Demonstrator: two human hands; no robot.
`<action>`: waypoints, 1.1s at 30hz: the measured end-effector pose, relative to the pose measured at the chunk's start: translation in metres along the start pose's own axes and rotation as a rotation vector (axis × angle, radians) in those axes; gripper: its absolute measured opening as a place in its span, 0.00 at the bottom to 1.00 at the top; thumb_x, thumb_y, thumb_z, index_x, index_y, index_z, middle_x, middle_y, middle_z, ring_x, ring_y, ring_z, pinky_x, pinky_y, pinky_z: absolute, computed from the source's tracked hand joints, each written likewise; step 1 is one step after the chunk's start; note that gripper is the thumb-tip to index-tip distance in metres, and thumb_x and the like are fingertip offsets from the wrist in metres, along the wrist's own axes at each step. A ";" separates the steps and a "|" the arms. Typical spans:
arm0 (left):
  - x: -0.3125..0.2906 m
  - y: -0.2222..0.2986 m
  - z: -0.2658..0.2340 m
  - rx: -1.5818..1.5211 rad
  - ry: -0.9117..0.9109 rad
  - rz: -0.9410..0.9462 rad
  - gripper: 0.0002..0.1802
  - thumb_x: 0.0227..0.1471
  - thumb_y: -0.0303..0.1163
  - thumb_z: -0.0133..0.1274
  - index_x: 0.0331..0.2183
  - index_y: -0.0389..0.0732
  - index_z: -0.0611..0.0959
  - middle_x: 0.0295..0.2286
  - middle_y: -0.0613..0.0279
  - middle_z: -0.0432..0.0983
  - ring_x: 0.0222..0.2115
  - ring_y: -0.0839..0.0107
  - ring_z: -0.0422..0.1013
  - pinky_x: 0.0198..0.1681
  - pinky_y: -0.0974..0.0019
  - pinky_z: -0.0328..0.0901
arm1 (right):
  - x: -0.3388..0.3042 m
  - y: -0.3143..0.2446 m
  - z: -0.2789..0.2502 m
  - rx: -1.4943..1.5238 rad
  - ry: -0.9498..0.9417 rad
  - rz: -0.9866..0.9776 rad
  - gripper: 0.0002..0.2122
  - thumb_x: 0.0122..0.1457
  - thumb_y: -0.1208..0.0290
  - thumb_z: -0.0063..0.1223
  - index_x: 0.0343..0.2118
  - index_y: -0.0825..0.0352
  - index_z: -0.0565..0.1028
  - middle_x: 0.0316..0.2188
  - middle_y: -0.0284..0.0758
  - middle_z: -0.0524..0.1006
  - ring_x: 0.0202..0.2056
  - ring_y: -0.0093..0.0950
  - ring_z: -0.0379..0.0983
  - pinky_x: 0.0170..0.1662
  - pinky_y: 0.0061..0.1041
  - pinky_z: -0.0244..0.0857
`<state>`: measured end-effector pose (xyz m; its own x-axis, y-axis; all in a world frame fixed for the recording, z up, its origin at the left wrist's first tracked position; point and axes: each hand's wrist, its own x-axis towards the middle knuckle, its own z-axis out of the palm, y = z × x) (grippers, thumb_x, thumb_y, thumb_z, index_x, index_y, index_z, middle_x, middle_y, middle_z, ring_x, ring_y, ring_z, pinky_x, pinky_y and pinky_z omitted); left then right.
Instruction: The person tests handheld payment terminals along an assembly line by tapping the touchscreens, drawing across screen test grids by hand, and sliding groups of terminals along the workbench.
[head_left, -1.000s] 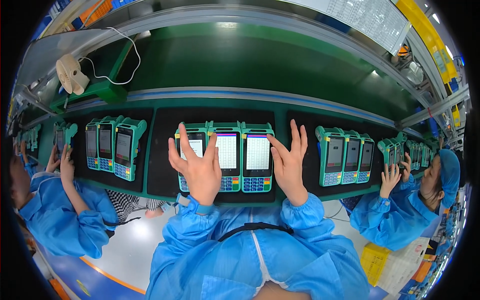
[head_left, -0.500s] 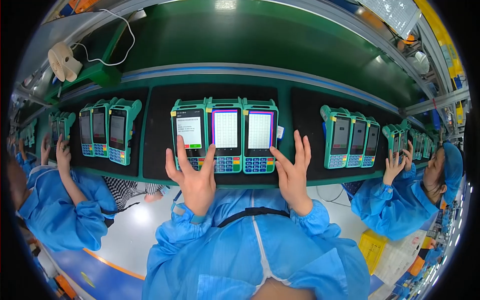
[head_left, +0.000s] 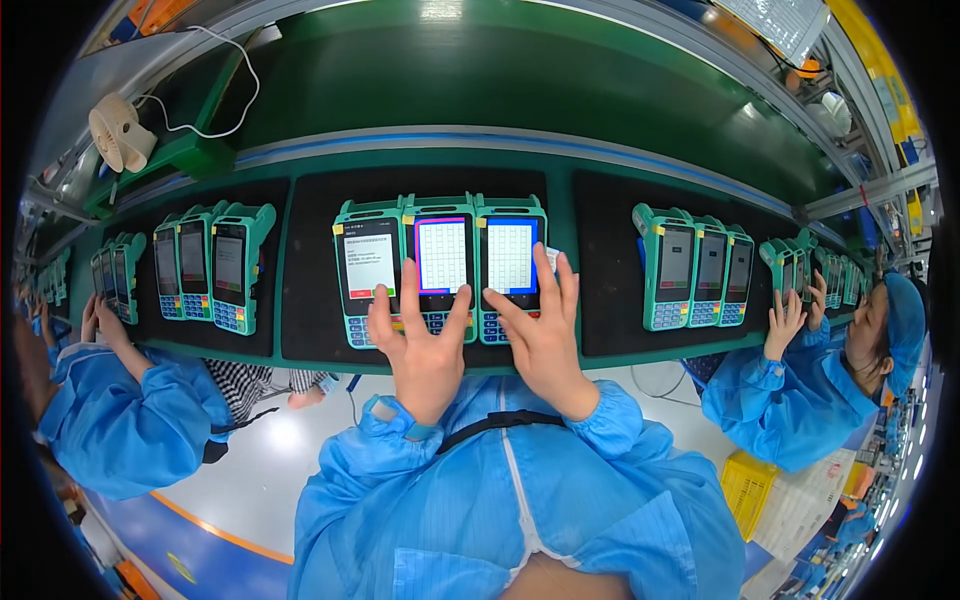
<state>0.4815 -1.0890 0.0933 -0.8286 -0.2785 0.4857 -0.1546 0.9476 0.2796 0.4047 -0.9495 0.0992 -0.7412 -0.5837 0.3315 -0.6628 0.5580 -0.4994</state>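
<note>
Three green handheld payment terminals stand side by side before me. The left terminal (head_left: 370,262) shows a text page with red and green buttons. On the middle terminal (head_left: 443,255) and the right terminal (head_left: 511,258) are white grids with coloured borders, partly filled blue. My left hand (head_left: 422,360) is open, its fingers spread over the left and middle terminals, the thumb at the middle screen's lower right corner. My right hand (head_left: 548,350) is also open, thumb by the right screen's lower left corner and a fingertip along its right edge. The hands hide parts of the keypads.
Black mats (head_left: 310,300) lie on the green bench. More terminals (head_left: 205,265) stand to the left and another group (head_left: 692,270) to the right. Co-workers in blue sit on both sides. A beige fan (head_left: 122,132) with a white cable is at the far left.
My left hand has moved right, its thumb now at the middle screen's lower right. My right hand has shifted left, its thumb reaching the right screen's lower left. The borders on both grids have changed.
</note>
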 end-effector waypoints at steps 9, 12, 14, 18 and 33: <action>0.004 0.007 -0.001 0.041 -0.009 0.008 0.21 0.44 0.22 0.56 0.42 0.51 0.82 0.60 0.46 0.50 0.58 0.41 0.43 0.56 0.38 0.46 | 0.011 -0.001 -0.001 -0.042 0.012 0.010 0.14 0.56 0.74 0.53 0.44 0.52 0.79 0.65 0.48 0.46 0.65 0.52 0.36 0.62 0.58 0.30; 0.021 0.009 0.005 0.104 0.004 -0.018 0.21 0.44 0.21 0.55 0.43 0.50 0.82 0.61 0.47 0.49 0.58 0.40 0.43 0.56 0.35 0.44 | 0.031 0.005 0.004 -0.058 0.062 0.006 0.13 0.56 0.73 0.54 0.44 0.52 0.79 0.65 0.47 0.46 0.65 0.53 0.36 0.62 0.59 0.30; 0.045 0.012 0.007 0.077 -0.012 -0.073 0.22 0.44 0.21 0.54 0.43 0.49 0.81 0.62 0.48 0.46 0.59 0.38 0.42 0.56 0.32 0.41 | 0.048 0.010 0.004 -0.054 0.125 -0.001 0.12 0.57 0.72 0.53 0.44 0.52 0.79 0.65 0.47 0.45 0.65 0.53 0.36 0.61 0.60 0.30; 0.068 0.006 0.006 0.061 -0.031 -0.087 0.20 0.47 0.24 0.56 0.44 0.50 0.82 0.61 0.48 0.45 0.60 0.37 0.40 0.57 0.31 0.41 | 0.060 0.015 0.001 -0.081 0.151 0.009 0.13 0.58 0.71 0.51 0.44 0.50 0.79 0.65 0.46 0.45 0.64 0.53 0.36 0.61 0.59 0.31; 0.040 0.001 -0.002 0.089 -0.077 -0.054 0.21 0.45 0.19 0.54 0.43 0.48 0.82 0.62 0.47 0.43 0.61 0.37 0.35 0.57 0.29 0.34 | 0.040 0.012 -0.006 -0.054 0.088 0.059 0.11 0.59 0.71 0.51 0.42 0.52 0.80 0.65 0.48 0.47 0.65 0.52 0.34 0.60 0.63 0.26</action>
<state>0.4494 -1.0991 0.1147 -0.8559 -0.3204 0.4059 -0.2447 0.9424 0.2280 0.3663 -0.9622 0.1114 -0.7838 -0.4966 0.3728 -0.6209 0.6218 -0.4773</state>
